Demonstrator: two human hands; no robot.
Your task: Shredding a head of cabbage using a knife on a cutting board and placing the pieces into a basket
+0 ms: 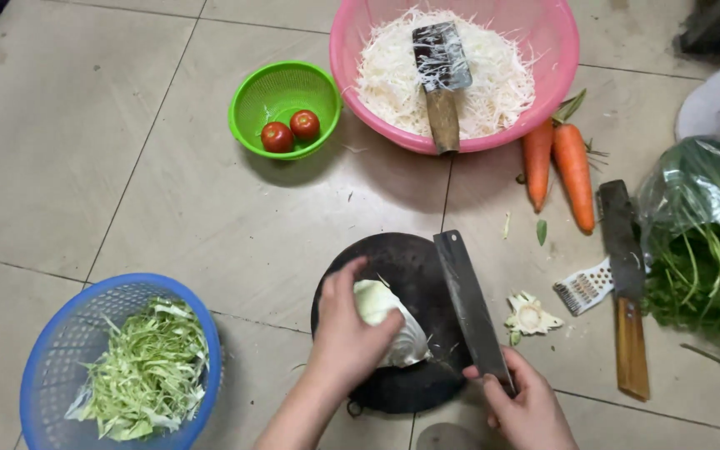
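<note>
The left hand (345,332) is clenched over a pale wedge of cabbage (393,323), pressing it down on a round dark chopping board (414,267) that lies on the tiled floor (210,217). The right hand (527,408) grasps the handle of a cleaver (468,300), whose blade stands edge-down on the board just beside the cabbage's cut face. A cabbage core (529,315) lies on the floor just right of the board. Near the lower left a blue basket (43,367) holds green shredded cabbage (150,371). Further off, a small green basket (281,87) holds two tomatoes (291,131), and a pink basin (556,50) holds white shredded cabbage (493,83) with a second cleaver (441,71) resting in it. Two carrots (572,171), a third knife (627,275), a white grater (585,286) and bagged greens (702,242) lie to the right
</note>
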